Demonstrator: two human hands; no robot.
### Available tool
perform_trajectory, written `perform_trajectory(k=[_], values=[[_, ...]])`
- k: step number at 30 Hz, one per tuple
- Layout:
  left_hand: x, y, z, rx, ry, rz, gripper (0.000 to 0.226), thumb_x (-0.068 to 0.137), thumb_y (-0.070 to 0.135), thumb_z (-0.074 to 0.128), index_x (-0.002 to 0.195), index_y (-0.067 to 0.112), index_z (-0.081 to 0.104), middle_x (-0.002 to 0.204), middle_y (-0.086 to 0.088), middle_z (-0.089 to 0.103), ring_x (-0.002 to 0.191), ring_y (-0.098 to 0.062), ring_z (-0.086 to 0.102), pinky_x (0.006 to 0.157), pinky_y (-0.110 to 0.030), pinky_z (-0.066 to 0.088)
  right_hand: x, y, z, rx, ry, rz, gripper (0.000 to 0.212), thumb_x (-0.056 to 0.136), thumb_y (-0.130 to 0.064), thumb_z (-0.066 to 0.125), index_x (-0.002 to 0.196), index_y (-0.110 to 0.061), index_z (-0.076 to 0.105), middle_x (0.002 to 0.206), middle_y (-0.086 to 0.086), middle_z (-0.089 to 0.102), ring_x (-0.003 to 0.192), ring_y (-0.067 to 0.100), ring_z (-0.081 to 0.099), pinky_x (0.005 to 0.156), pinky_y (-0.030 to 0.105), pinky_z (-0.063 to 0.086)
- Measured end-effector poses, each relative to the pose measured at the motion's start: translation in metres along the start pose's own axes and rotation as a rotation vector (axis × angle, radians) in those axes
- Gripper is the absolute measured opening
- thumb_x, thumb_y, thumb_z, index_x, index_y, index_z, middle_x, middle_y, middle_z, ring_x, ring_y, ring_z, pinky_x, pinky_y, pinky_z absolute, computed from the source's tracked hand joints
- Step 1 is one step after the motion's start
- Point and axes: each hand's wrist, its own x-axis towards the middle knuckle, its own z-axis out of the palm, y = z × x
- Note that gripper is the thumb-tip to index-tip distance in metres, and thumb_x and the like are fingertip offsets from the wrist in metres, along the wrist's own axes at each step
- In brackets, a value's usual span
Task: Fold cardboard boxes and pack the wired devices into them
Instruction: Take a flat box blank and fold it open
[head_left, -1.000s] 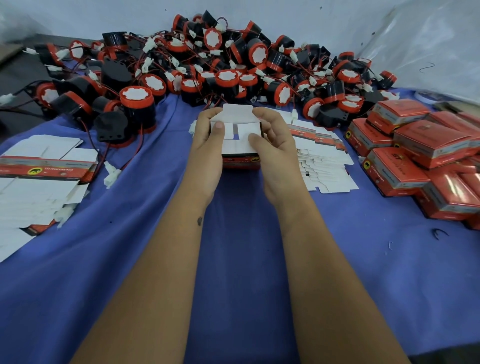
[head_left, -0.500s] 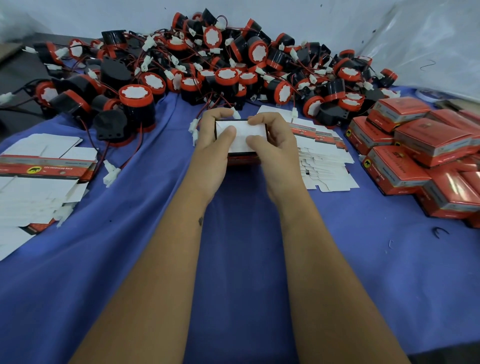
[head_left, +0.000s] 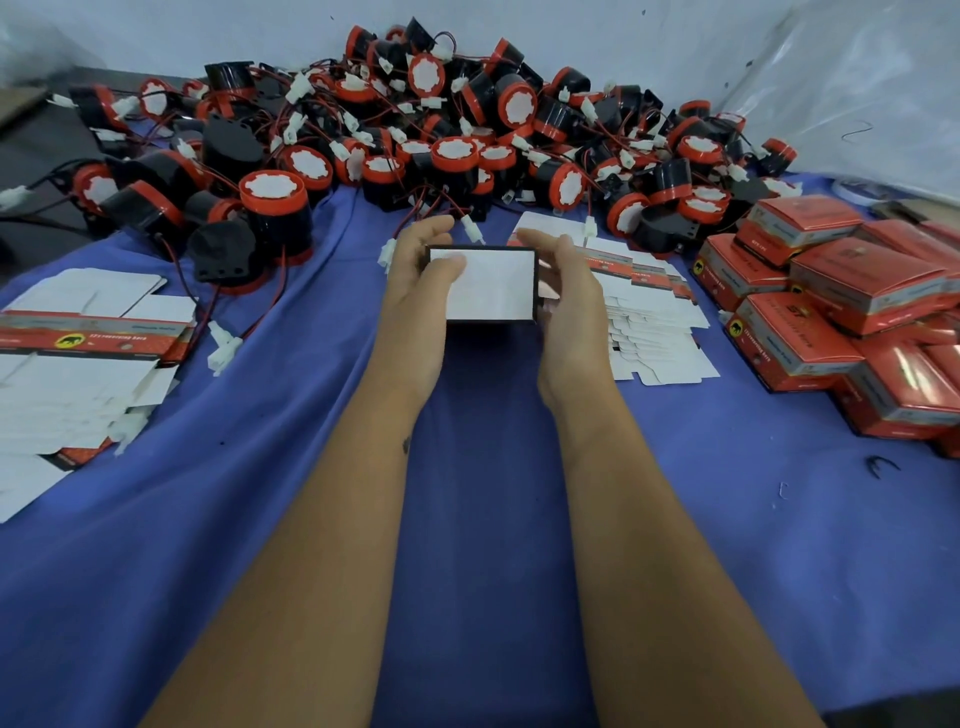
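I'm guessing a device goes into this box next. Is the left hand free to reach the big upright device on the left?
Probably not yet. The left hand grips the box together with the right hand. The path over the blue cloth to the upright device looks unobstructed.

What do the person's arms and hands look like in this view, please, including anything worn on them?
Both forearms are bare from the bottom edge of the view up to the wrists, with no sleeves showing. The left hand and right hand wear no gloves, and no rings, watch or bracelets show. A small dark mark sits on the left forearm; what it is cannot be told.
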Motion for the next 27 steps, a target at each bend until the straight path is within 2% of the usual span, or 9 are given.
perform_trajectory(k=[2, 5, 8, 12, 16, 19, 22, 25, 27], values=[[0.001, -0.003, 0.0, 0.048, -0.021, -0.013, 0.034, 0.099, 0.025, 0.043, 0.132, 0.022, 0.051, 0.131, 0.008, 0.048, 0.107, 0.013, 0.047, 0.085, -0.001, 0.037, -0.002, 0.004, 0.002, -0.189, -0.01, -0.025, 0.041, 0.104, -0.041, 0.031, 0.102, -0.034, 0.072, 0.122, -0.003, 0.064, 0.114, 0.013, 0.056, 0.095, 0.029, 0.044], [0.003, -0.005, 0.001, 0.178, -0.007, 0.037, 0.055, 0.09, 0.051, 0.036, 0.139, 0.028, 0.047, 0.143, 0.012, 0.042, 0.137, -0.008, 0.034, 0.114, -0.022, 0.027, -0.004, 0.005, 0.002, -0.203, -0.06, -0.044, 0.043, 0.104, -0.046, 0.029, 0.11, -0.036, 0.071, 0.126, -0.011, 0.061, 0.121, 0.008, 0.051, 0.104, 0.03, 0.038], [0.005, -0.005, -0.004, 0.432, 0.078, 0.12, 0.069, 0.083, 0.068, 0.022, 0.141, 0.038, 0.045, 0.137, 0.008, 0.04, 0.126, -0.01, 0.031, 0.102, -0.009, 0.018, -0.005, -0.002, -0.001, -0.026, -0.103, -0.086, 0.03, 0.089, -0.03, 0.048, 0.109, -0.028, 0.071, 0.12, -0.007, 0.065, 0.119, 0.019, 0.056, 0.096, 0.034, 0.047], [0.004, -0.01, -0.007, 0.276, 0.022, 0.043, 0.055, 0.095, 0.038, 0.05, 0.147, 0.036, 0.035, 0.139, 0.008, 0.043, 0.117, 0.002, 0.047, 0.092, -0.012, 0.043, -0.006, -0.002, -0.001, 0.079, -0.164, -0.162, 0.057, 0.076, 0.002, 0.055, 0.127, -0.024, 0.057, 0.131, 0.005, 0.058, 0.124, 0.019, 0.055, 0.085, 0.022, 0.051], [0.007, -0.008, -0.009, 0.245, 0.027, 0.091, 0.061, 0.091, 0.001, 0.058, 0.14, 0.032, 0.04, 0.126, 0.011, 0.056, 0.109, 0.005, 0.055, 0.081, -0.012, 0.052, -0.003, 0.006, -0.002, -0.358, -0.191, -0.31, 0.078, 0.078, 0.011, 0.06, 0.144, -0.028, 0.041, 0.149, -0.001, 0.037, 0.137, 0.007, 0.034, 0.104, 0.012, 0.038], [0.005, -0.005, -0.01, 0.312, 0.062, 0.102, 0.046, 0.086, -0.006, 0.053, 0.121, 0.023, 0.06, 0.118, 0.009, 0.064, 0.105, -0.002, 0.06, 0.073, -0.01, 0.05, -0.006, 0.013, -0.001, -0.601, -0.168, -0.408, 0.065, 0.074, 0.013, 0.057, 0.128, -0.024, 0.058, 0.148, 0.003, 0.032, 0.137, 0.014, 0.031, 0.106, 0.017, 0.037], [0.004, -0.002, -0.011, 0.306, 0.175, 0.055, 0.033, 0.087, 0.0, 0.048, 0.101, 0.024, 0.065, 0.103, 0.012, 0.067, 0.094, -0.003, 0.061, 0.069, -0.013, 0.049, -0.006, 0.017, 0.0, -0.794, -0.055, -0.535, 0.032, 0.073, 0.005, 0.065, 0.096, -0.016, 0.07, 0.141, 0.005, 0.039, 0.127, 0.02, 0.037, 0.096, 0.019, 0.038], [0.004, -0.001, -0.017, 0.486, 0.324, 0.1, 0.024, 0.091, 0.008, 0.05, 0.097, 0.024, 0.066, 0.11, 0.008, 0.064, 0.101, -0.011, 0.057, 0.087, -0.032, 0.05, -0.006, 0.019, 0.0, -0.901, 0.002, -0.592, 0.015, 0.074, -0.007, 0.071, 0.086, -0.015, 0.07, 0.137, 0.007, 0.044, 0.12, 0.025, 0.04, 0.094, 0.035, 0.04], [0.006, -0.003, -0.024, 0.789, 0.415, 0.088, 0.021, 0.091, 0.014, 0.053, 0.103, 0.024, 0.067, 0.134, -0.003, 0.054, 0.131, -0.026, 0.042, 0.11, -0.045, 0.034, -0.008, 0.019, 0.001, -0.912, 0.014, -0.611, 0.01, 0.075, -0.014, 0.072, 0.084, -0.015, 0.069, 0.135, 0.007, 0.045, 0.12, 0.025, 0.039, 0.094, 0.037, 0.039]])
